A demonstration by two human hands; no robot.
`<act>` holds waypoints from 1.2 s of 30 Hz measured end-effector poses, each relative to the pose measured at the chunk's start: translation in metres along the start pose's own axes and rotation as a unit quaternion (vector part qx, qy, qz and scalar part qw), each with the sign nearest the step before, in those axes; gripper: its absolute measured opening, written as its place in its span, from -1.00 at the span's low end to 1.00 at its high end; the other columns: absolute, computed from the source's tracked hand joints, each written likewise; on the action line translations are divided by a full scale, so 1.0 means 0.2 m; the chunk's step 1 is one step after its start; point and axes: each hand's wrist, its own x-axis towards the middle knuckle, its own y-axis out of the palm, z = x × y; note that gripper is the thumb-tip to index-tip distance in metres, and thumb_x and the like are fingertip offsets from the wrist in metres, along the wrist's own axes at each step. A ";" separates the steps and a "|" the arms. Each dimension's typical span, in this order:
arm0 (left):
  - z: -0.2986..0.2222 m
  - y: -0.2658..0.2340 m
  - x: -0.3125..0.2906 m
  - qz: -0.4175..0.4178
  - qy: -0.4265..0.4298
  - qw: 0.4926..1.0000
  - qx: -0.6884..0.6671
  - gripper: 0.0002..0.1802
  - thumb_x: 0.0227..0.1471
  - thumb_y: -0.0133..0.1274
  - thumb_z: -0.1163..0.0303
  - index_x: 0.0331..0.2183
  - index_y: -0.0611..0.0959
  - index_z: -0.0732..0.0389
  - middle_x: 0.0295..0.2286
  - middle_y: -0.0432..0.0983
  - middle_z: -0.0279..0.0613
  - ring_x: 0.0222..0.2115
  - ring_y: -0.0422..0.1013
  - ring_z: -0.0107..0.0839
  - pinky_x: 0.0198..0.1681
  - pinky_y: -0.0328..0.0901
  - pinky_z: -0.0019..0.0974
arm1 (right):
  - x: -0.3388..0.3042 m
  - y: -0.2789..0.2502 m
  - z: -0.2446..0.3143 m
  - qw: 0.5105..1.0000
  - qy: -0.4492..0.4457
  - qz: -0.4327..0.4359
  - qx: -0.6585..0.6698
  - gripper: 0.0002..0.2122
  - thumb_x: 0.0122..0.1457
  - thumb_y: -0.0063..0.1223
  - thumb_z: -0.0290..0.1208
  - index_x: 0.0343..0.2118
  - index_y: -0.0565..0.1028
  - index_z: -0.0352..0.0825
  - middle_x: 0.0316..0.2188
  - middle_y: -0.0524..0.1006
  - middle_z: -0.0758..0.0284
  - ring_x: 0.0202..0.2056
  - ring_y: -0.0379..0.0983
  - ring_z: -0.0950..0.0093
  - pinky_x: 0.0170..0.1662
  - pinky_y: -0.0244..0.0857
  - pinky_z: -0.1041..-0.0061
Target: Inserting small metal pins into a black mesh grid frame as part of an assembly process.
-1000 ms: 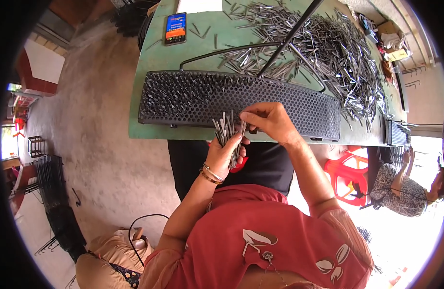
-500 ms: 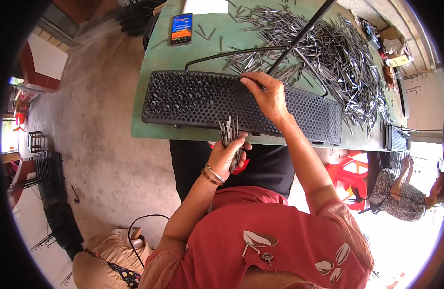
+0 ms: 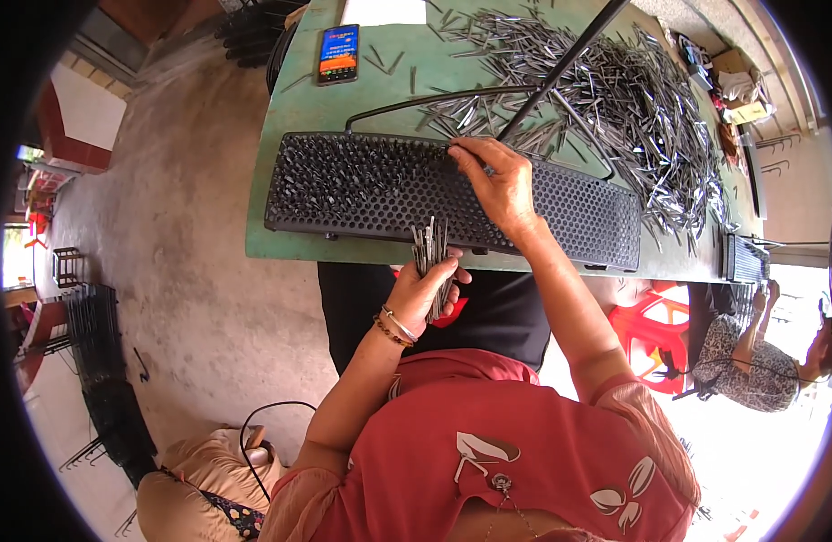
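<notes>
My left hand (image 3: 422,289) grips a bundle of thin metal pins (image 3: 430,248), their ends sticking up at the near edge of the green table (image 3: 294,117). My right hand (image 3: 497,185) reaches forward over a long black perforated panel (image 3: 579,208), its fingertips pressed at the panel's far rim near the middle. Whether a pin is pinched in those fingers cannot be made out. The panel's left half (image 3: 353,181) is filled with inserted pins; its right half shows bare holes.
A big heap of loose metal pins (image 3: 633,99) covers the table's far right. A black rod (image 3: 560,68) slants across it. A phone (image 3: 338,52) lies at the far left. A red stool (image 3: 655,330) and another seated person (image 3: 750,361) are to my right.
My right hand left the pin bundle and travelled forward over the panel to its far rim. My left hand stayed at the table edge with the bundle.
</notes>
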 end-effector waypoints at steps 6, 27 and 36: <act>0.01 0.00 0.01 0.007 0.002 1.000 0.000 -0.76 0.08 0.01 0.30 -0.22 0.48 0.19 -0.50 0.50 -0.21 -0.67 0.36 -0.59 -0.70 0.25 -0.52 | 0.01 -0.03 0.02 0.994 0.081 0.029 0.062 -0.86 0.05 0.12 -0.54 -0.32 0.53 -0.44 -0.45 0.56 0.26 -0.46 0.51 0.54 -0.38 0.35 0.63; -0.02 -0.02 -0.02 0.029 0.012 0.999 0.040 -0.73 0.09 -0.01 0.33 -0.17 0.46 0.23 -0.49 0.47 -0.17 -0.64 0.35 -0.55 -0.69 0.23 -0.51 | -0.02 0.04 -0.01 0.992 -0.086 0.051 -0.072 -0.82 0.01 0.14 -0.51 -0.27 0.54 -0.36 -0.34 0.47 0.25 -0.35 0.46 0.33 -0.32 0.36 0.47; -0.03 0.00 -0.01 0.052 0.015 0.998 0.013 -0.74 0.10 -0.04 0.33 -0.16 0.44 0.21 -0.48 0.45 -0.17 -0.63 0.33 -0.57 -0.69 0.21 -0.52 | -0.02 -0.01 0.03 0.998 -0.041 -0.002 -0.038 -0.85 0.03 0.15 -0.46 -0.34 0.55 -0.40 -0.41 0.47 0.27 -0.44 0.43 0.40 -0.36 0.31 0.49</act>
